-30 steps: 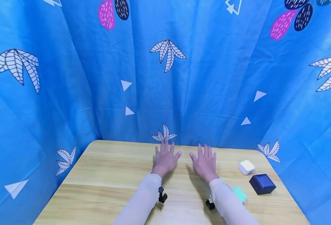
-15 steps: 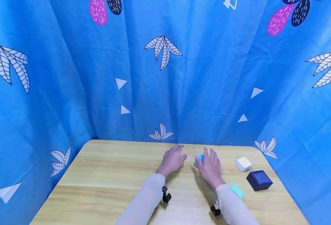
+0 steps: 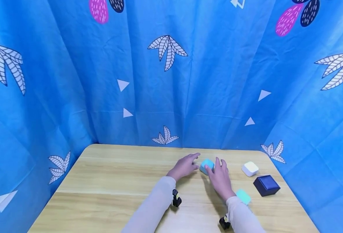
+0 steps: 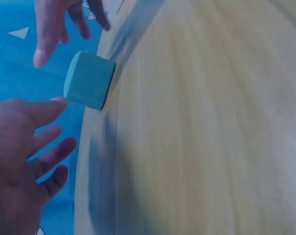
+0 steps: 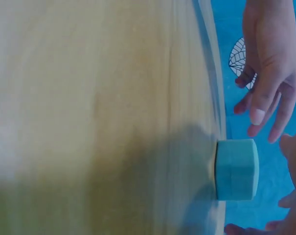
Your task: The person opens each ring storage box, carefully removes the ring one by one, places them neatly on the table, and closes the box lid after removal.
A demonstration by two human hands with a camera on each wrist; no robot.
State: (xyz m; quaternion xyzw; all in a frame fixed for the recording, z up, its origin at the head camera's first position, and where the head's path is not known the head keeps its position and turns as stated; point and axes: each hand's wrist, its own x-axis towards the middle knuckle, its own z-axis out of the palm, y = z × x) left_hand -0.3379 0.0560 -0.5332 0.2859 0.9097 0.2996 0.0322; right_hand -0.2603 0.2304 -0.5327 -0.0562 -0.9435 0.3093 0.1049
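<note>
1. Nearest are two pale sleeves (image 3: 151, 205), each with a small black device (image 3: 176, 198) at the wrist.
2. A mint-green block (image 3: 243, 196) lies on the table (image 3: 101, 176); the right sleeve seems to cover one part of it.
3. More to the right stands a dark blue box (image 3: 266, 185); its top looks closed, so the inside is hidden.
4. The right hand (image 3: 220, 179) has its grip spread; its thumb stands before a light-blue block (image 3: 206, 163), but touching I cannot tell.
5. A rounded white block (image 3: 250, 168) is just beyond the dark blue box.
6. The left hand (image 3: 185, 166) has also a spread grip, just beside the light-blue block, which sits between both hands.
7. Behind the table hangs a blue curtain (image 3: 156, 100).
</note>
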